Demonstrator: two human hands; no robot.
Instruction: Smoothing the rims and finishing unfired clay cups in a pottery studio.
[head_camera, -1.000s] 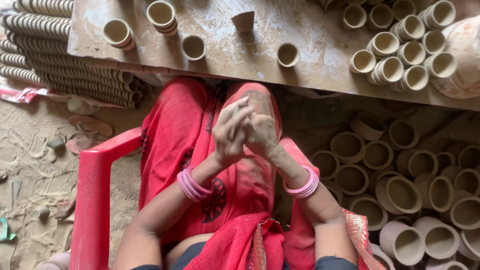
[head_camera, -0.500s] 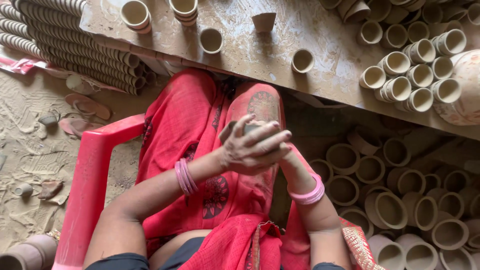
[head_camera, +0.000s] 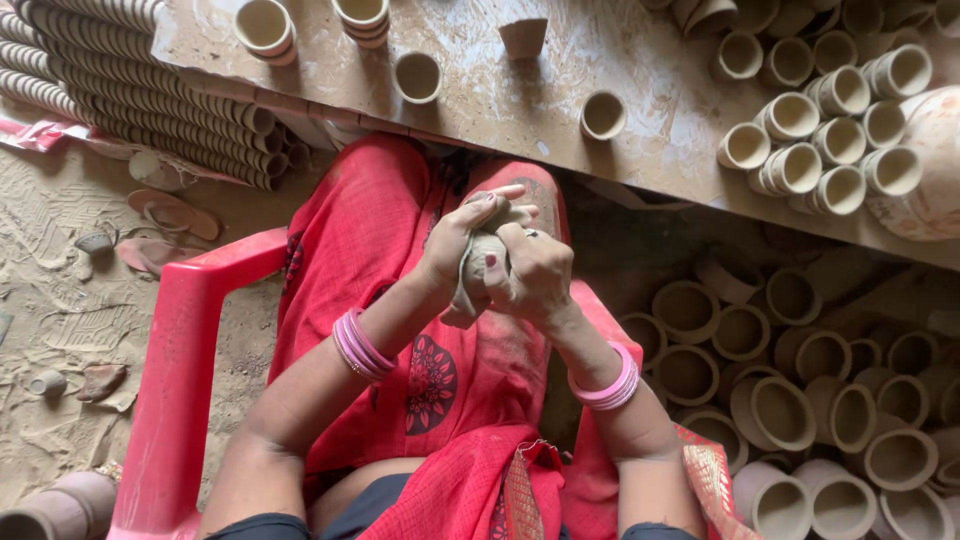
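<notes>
We hold a lump of grey clay (head_camera: 478, 275) between both hands above our red-draped lap. Our left hand (head_camera: 462, 232) wraps its near side, fingers curled over the top; our right hand (head_camera: 532, 275) presses against the other side, closed tight on it. Only a strip of clay shows between the palms. A board (head_camera: 520, 100) with clay cups (head_camera: 604, 114) lies just ahead, a red plastic chair (head_camera: 175, 380) beneath us.
</notes>
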